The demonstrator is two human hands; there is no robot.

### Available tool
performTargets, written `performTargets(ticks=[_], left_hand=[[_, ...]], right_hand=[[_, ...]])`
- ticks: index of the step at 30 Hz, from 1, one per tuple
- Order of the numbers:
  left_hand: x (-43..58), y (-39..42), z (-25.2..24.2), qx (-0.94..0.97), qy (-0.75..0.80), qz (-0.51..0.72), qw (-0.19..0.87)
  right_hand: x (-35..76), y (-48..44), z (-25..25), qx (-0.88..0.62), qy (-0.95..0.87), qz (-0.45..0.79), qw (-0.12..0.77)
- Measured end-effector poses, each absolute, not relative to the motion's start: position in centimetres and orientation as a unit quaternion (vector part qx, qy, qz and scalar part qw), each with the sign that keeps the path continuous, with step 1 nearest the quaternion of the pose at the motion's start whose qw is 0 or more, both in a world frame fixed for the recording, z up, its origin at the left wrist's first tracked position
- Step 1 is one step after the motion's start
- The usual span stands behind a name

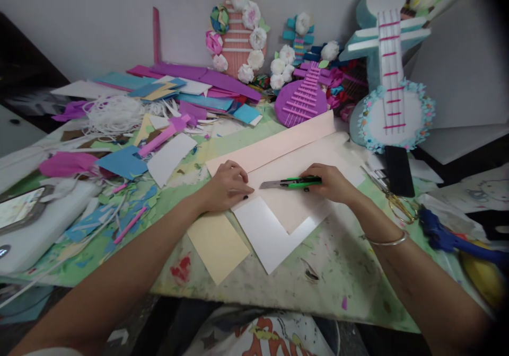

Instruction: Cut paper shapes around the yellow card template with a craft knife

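A green-and-black box cutter [292, 183] lies in the grip of a person's right hand [330, 182] above a pale pink sheet [284, 205] near the middle of a cluttered worktable, its exposed blade pointing toward the left hand. The right fingers close around the handle; whether the blade touches the sheet cannot be told. The left hand [226, 186] rests on the sheet just beside the blade's tip, its fingers bent and slightly parted, pinching nothing.

Beneath the pink sheet, a white sheet [262, 237] juts toward the person, next to a pale yellow sheet [218, 247]. A long pink strip [274, 143] runs along the far side.

To the right are a black phone [400, 171], gold-handled scissors [401, 207] and a blue tool [453, 235]; a silver bracelet [387, 241] circles the right forearm. To the left, a coil of white cord [113, 115] sits among colored scraps. Behind stand decorated model instruments: a peach one [235, 46] ringed with flowers, a purple one [284, 104] and a white-and-blue one [384, 112].
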State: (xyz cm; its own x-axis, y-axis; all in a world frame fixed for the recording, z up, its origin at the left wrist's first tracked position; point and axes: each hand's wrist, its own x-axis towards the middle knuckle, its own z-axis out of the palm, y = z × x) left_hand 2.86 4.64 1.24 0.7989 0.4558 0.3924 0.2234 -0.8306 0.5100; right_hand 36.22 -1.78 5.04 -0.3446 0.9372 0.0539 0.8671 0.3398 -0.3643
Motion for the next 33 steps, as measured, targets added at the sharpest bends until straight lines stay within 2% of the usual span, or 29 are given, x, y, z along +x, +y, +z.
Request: performTargets(ticks=[13, 33], left_hand=[[2.5, 5.4, 0.3, 0.911, 0.200, 0.263, 0.248], [3.0, 5.8, 0.5, 0.923, 0.210, 0.239, 0.217]], right_hand=[[35.1, 0.1, 4.8, -0.538, -0.822, 0.147, 0.115], [32.7, 1.7, 5.0, -0.496, -0.852, 0.144, 0.081]])
